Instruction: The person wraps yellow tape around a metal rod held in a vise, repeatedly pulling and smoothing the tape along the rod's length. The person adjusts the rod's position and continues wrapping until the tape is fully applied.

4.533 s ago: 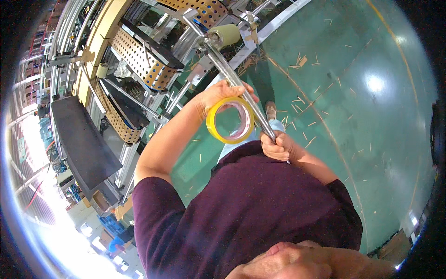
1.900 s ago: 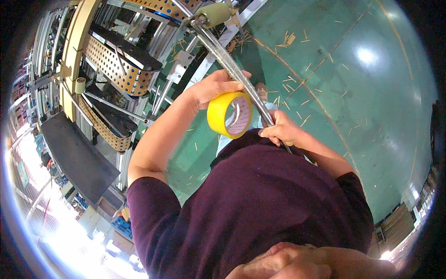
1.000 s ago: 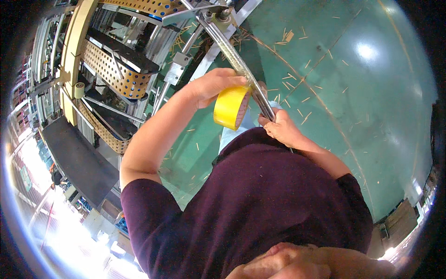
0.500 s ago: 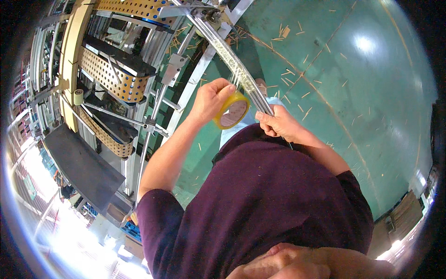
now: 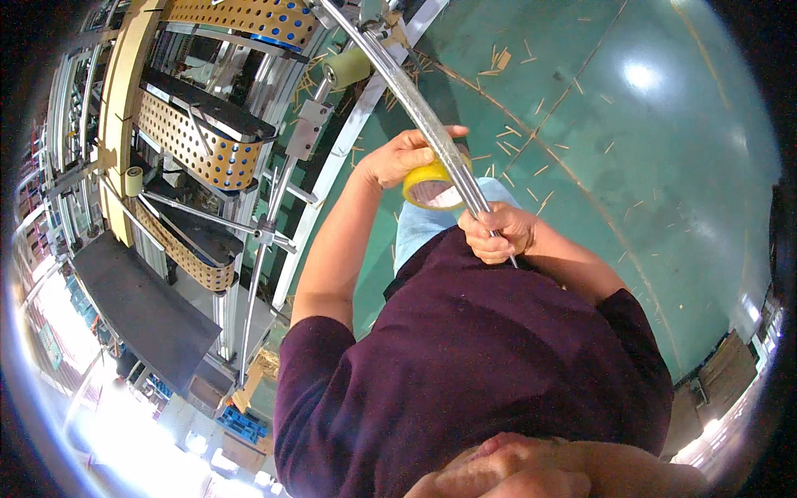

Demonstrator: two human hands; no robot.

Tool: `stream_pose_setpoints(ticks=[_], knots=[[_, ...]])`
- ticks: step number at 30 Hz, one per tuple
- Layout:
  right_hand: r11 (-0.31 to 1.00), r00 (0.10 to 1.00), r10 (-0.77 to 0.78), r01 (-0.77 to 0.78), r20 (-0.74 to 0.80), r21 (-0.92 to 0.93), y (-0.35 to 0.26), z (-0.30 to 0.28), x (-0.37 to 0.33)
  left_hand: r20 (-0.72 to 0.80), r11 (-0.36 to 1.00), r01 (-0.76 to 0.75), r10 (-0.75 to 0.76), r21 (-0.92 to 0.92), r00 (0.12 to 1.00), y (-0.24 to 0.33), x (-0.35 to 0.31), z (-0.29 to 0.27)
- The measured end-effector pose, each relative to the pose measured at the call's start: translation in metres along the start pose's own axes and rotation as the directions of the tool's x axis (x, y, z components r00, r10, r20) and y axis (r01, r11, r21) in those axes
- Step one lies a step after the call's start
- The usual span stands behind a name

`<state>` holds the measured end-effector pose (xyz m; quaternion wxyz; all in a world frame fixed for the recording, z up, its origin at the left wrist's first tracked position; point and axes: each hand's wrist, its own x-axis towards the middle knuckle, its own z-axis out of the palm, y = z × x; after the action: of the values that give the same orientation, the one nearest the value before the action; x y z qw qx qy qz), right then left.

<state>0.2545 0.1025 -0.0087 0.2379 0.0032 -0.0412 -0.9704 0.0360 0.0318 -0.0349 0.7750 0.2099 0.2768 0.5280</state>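
Two hands (image 5: 398,159), one tape roll (image 5: 426,173), seemingly at least two metal rods (image 5: 418,106), three perforated belts (image 5: 198,137), two pale rollers (image 5: 349,68)

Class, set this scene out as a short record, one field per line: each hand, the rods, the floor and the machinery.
Left hand: at the yellow tape roll, fingers reaching under the metal rods
Right hand: grip closed around the rods' lower part
Rods: bundled, slanting from upper left to lower right
Floor: green, scattered thin strips
Machinery: picture's left, including perforated tan panels
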Motion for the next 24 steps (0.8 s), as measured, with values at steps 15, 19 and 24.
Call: stream_pose_setpoints(ticks=[15,19,24], knots=[[0.993,0.994,-0.095,0.091,0.047,0.074,0.022,-0.002,-0.022,0.039,0.952,-0.139,0.133,0.274,0.990,-0.004,0.039,-0.005],[0.954,0.950,-0.193,0.122,-0.247,-0.274,0.032,0.021,-0.048,-0.009,0.957,-0.139,0.146,0.253,0.989,-0.008,0.042,0.029],[0.912,0.879,-0.345,0.231,-0.330,-0.338,0.043,0.042,-0.089,0.105,0.924,-0.218,0.195,0.314,0.975,0.008,0.058,0.066]])
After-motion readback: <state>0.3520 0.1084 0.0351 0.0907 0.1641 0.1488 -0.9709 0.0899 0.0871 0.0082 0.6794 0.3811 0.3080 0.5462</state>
